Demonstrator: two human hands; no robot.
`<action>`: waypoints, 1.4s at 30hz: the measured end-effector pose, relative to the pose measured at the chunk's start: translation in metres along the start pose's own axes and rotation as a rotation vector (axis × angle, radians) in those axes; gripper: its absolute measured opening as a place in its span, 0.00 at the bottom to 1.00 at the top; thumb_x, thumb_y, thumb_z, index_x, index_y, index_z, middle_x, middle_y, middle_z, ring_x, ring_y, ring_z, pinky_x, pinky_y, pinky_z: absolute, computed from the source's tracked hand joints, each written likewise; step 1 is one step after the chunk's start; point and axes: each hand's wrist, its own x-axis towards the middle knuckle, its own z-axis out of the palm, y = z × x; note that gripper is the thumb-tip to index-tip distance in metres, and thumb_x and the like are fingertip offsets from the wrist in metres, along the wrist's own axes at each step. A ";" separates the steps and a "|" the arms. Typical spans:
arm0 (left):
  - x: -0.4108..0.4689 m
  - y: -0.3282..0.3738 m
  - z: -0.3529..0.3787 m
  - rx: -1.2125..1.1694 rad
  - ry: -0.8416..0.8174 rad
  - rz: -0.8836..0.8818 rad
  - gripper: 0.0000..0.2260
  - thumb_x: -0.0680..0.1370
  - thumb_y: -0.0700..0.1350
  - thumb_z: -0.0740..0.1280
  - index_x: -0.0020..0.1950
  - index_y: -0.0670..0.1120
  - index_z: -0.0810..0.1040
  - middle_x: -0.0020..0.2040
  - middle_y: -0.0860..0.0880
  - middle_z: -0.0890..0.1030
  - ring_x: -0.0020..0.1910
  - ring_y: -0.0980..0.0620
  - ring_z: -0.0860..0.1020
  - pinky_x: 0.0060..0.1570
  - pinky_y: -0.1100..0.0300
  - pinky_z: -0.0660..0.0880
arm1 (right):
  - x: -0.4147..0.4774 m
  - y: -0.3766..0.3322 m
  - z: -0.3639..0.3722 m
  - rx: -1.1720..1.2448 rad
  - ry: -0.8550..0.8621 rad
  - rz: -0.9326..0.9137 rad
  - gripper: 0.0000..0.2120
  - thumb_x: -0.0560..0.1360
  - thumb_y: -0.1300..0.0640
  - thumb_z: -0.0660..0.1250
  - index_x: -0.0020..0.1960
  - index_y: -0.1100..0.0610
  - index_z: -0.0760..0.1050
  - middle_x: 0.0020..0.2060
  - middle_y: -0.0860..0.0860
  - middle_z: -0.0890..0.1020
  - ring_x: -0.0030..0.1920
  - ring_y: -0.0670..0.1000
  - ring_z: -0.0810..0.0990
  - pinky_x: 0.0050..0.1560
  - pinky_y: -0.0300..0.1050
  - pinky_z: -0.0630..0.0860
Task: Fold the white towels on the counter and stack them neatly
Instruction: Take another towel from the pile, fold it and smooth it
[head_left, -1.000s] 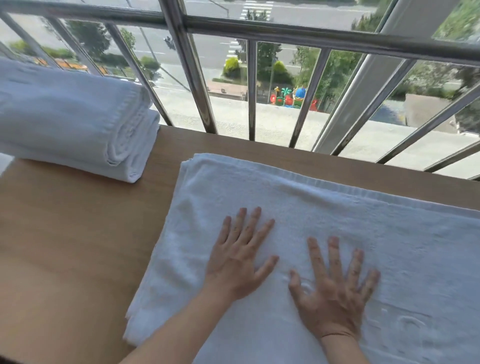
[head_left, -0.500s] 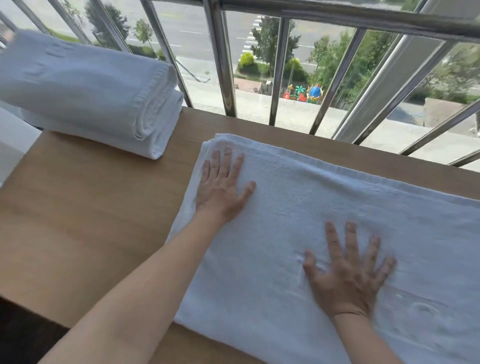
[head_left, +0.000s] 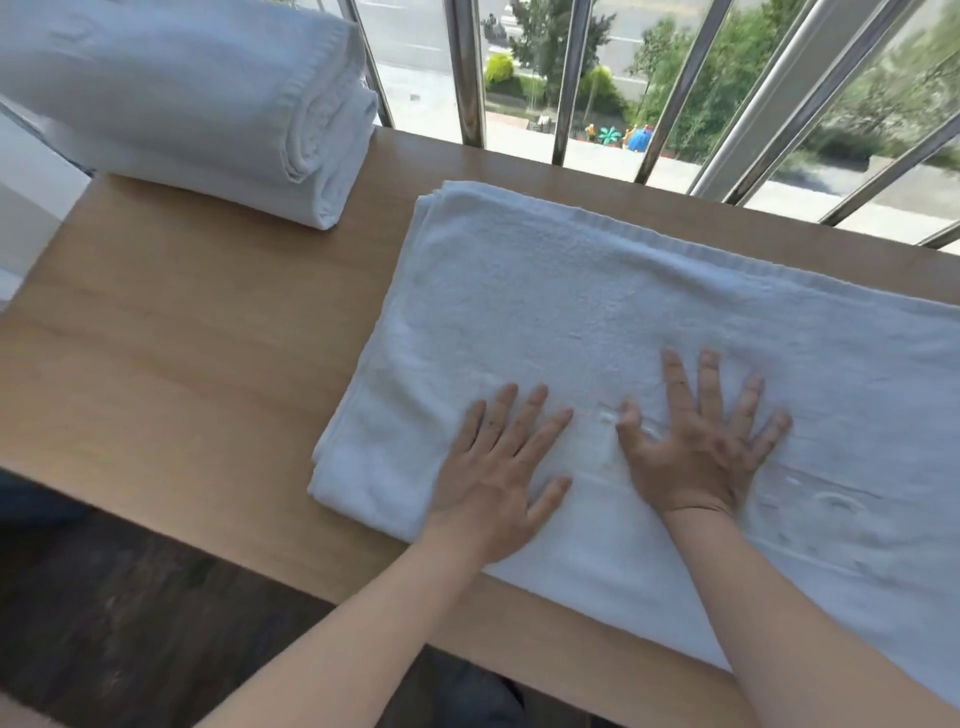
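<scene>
White terry, the towel (head_left: 597, 312) lies flat across the centre and right of the frame, doubled, with its layered edges showing at the left. Smooth it from the middle outward with even pressure, and work out the small pucker between your thumbs before you fold again. Square the edges first, or the fold will likely come out skewed.

Your left hand (head_left: 498, 478) and right hand (head_left: 701, 457) press palm-down at lower centre, just beside each other. Their fingers are straight and spread, and they grasp nothing.

The towel rests on the wooden counter (head_left: 182, 338). The stack (head_left: 182, 104) sits upper left, well apart, and the railing (head_left: 465, 67) runs along the top.
</scene>
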 end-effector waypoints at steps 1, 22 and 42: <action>0.001 -0.011 -0.003 0.017 -0.001 -0.044 0.30 0.82 0.65 0.48 0.82 0.59 0.46 0.83 0.53 0.44 0.81 0.49 0.40 0.78 0.47 0.42 | 0.000 0.000 0.000 -0.003 0.006 -0.005 0.35 0.72 0.35 0.56 0.77 0.42 0.65 0.79 0.49 0.64 0.79 0.66 0.54 0.75 0.73 0.43; -0.014 -0.028 -0.003 -0.017 0.020 -0.018 0.31 0.81 0.67 0.48 0.82 0.60 0.44 0.83 0.54 0.41 0.81 0.50 0.37 0.79 0.45 0.42 | -0.001 0.002 0.001 -0.040 -0.042 -0.009 0.34 0.75 0.35 0.50 0.80 0.42 0.58 0.80 0.49 0.59 0.80 0.64 0.50 0.75 0.71 0.40; 0.095 0.093 -0.001 0.006 0.019 0.108 0.30 0.82 0.62 0.41 0.82 0.54 0.39 0.81 0.52 0.34 0.78 0.48 0.29 0.75 0.49 0.28 | -0.008 0.075 -0.028 -0.025 -0.197 -0.105 0.28 0.84 0.42 0.49 0.82 0.42 0.47 0.82 0.48 0.46 0.81 0.49 0.41 0.79 0.52 0.34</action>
